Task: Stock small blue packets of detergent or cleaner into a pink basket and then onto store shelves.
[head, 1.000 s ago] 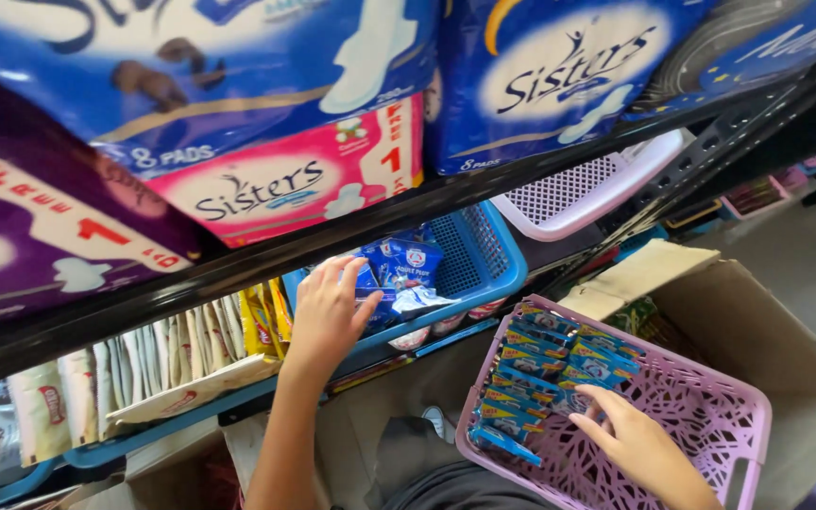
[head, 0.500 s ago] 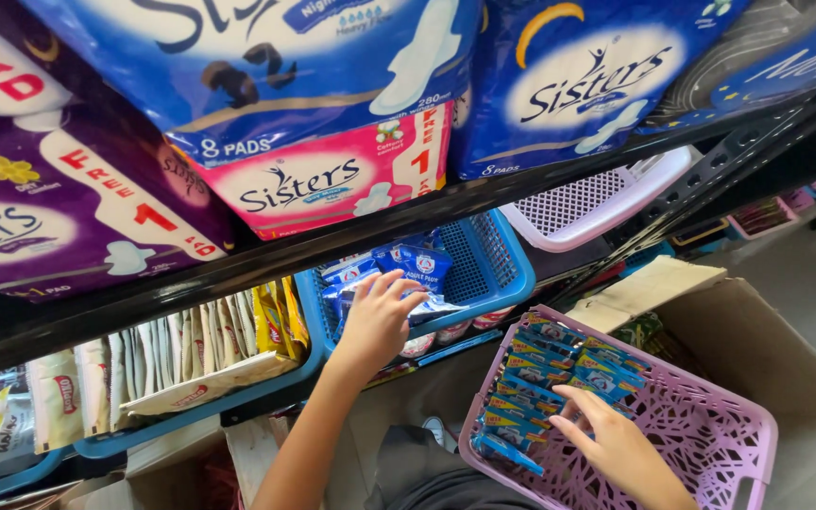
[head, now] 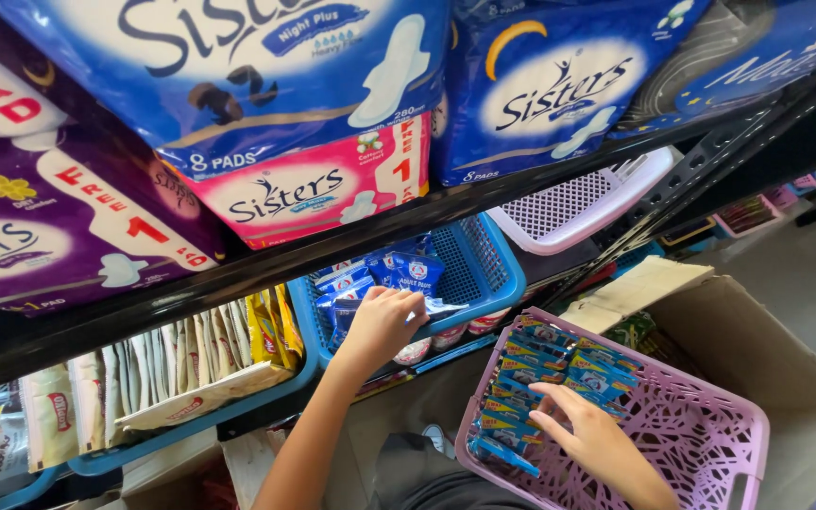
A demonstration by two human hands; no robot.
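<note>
Small blue sachets [head: 399, 274] stand in the blue basket [head: 498, 274] on the lower shelf; the left hand [head: 384, 321] curls loosely over them at its front edge. The right hand [head: 583, 430], fingers spread, rests on blue packets [head: 540, 378] along the left side of the pink basket [head: 701, 434].

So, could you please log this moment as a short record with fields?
left hand: reaching into the blue basket, fingers on the blue sachets
right hand: resting on the blue packets in the pink basket
above: large pad packs on the black shelf
right side: open cardboard box
</note>
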